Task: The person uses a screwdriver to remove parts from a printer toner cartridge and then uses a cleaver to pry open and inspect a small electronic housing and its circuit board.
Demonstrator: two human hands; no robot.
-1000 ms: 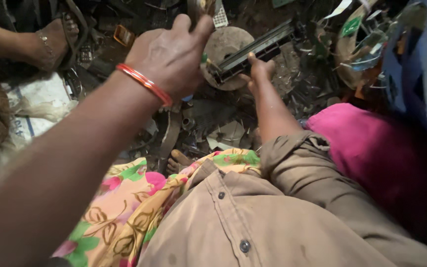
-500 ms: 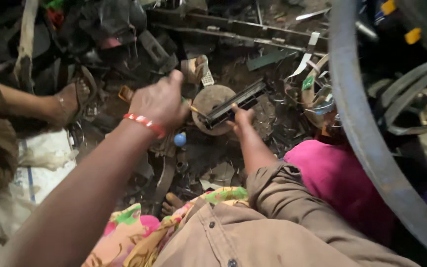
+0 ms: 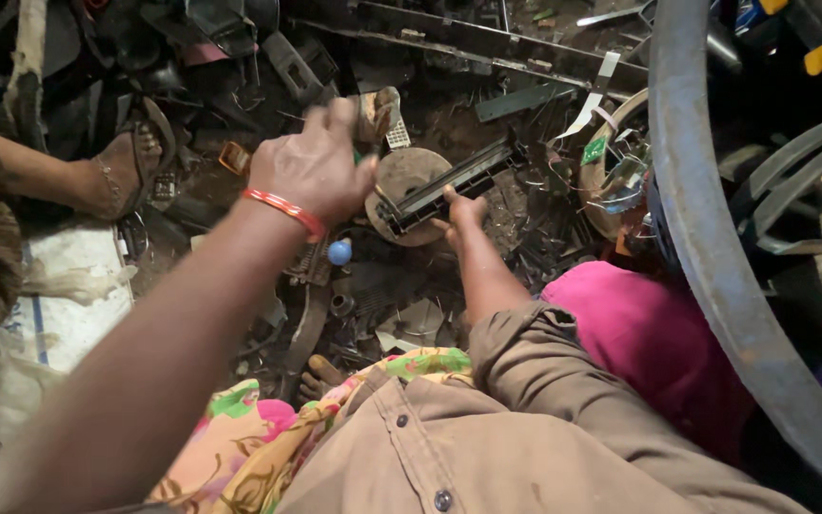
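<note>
While the view has pulled back since a second ago, taking in a grey curved rim (image 3: 715, 276) on the right that was out of sight then, both hands stay at the same spot. The left hand (image 3: 314, 167), an orange bangle (image 3: 283, 209) on its wrist, is still curled into a loose fist above the round wooden block (image 3: 411, 181) — whether it pinches anything I cannot tell, since the fingers fold away from the camera. The right hand (image 3: 460, 211) keeps its fingers pressed against the near edge of the long black part (image 3: 451, 183). That part lies slantwise across the block, its far end raised toward the right — a slim dark bar with a ribbed channel along its top. A small blue ball (image 3: 339, 252) sits just beside the block among dark scrap. Another person's sandalled foot (image 3: 130, 157) rests at the left.
</note>
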